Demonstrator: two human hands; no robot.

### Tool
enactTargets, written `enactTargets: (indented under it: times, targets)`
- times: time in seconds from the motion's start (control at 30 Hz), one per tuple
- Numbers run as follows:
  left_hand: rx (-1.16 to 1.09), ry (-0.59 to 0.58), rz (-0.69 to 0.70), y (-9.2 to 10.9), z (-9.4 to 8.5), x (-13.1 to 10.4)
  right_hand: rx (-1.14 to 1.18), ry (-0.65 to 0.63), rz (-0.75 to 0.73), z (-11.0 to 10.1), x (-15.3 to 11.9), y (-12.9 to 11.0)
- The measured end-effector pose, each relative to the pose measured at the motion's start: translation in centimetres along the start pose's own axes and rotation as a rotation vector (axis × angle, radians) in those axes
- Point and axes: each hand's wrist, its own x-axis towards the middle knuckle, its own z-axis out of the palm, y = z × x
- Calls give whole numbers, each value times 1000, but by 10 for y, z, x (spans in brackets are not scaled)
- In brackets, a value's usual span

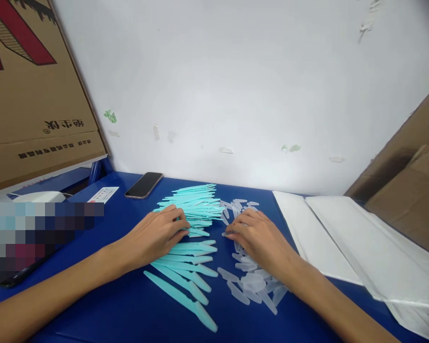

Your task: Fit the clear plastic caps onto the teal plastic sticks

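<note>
Turquoise sticks (189,303) lie fanned nearest. Left hand (160,237) curls, grip unclear; right hand (255,233) pinches translucent cap (224,234). Apparent step: picking parts; next needs alignment.

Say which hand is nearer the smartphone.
Left. The left hand is on the near side of the smartphone, at the turquoise razors; the right hand is farther right, over translucent covers.

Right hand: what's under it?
Translucent pieces show beyond and nearer than the right hand, scattered on the blue table. The hand covers whatever lies directly beneath, so any pieces there can't be counted.
</note>
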Motion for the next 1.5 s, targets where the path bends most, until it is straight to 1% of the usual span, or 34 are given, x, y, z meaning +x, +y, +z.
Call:
enactTargets:
  times: [0.1,0.2,0.4,0.5,0.57,0.7,0.8,0.87,0.97,1.07,1.17,1.27,1.4,1.5]
  targets:
    - [15,-17,1,0,0,1,-7,-3,-3,0,0,1]
    - [40,-23,33,-1,0,0,-59,0,-39,1,0,2]
    - [128,-56,70,-4,6,-3,-126,9,-90,7,1,3]
    - [173,-48,69,-2,5,-1,-138,12,-102,6,1,2]
    - [170,-11,83,1,2,1,-148,16,-104,4,2,1]
    - [89,108,125,6,-6,4,-174,12,-113,0,3,-2]
    - [57,182,127,9,-8,5,-184,10,-122,-3,3,-3]
    - [47,205,129,10,-7,6,-190,11,-133,-4,3,-3]
    - [16,204,122,12,-6,5,-213,44,-163,-6,2,-3]
    - [-56,219,87,11,-3,3,-214,112,-164,-7,2,-3]
    - [-138,223,37,11,2,0,-138,197,-143,-7,2,-3]
    - [-155,229,8,11,5,-1,-44,288,-174,-8,1,-5]
    - [-170,222,-2,13,3,0,72,295,-150,-11,0,-9]
    - [-224,225,-21,16,-1,0,77,284,-143,-11,-1,-11]
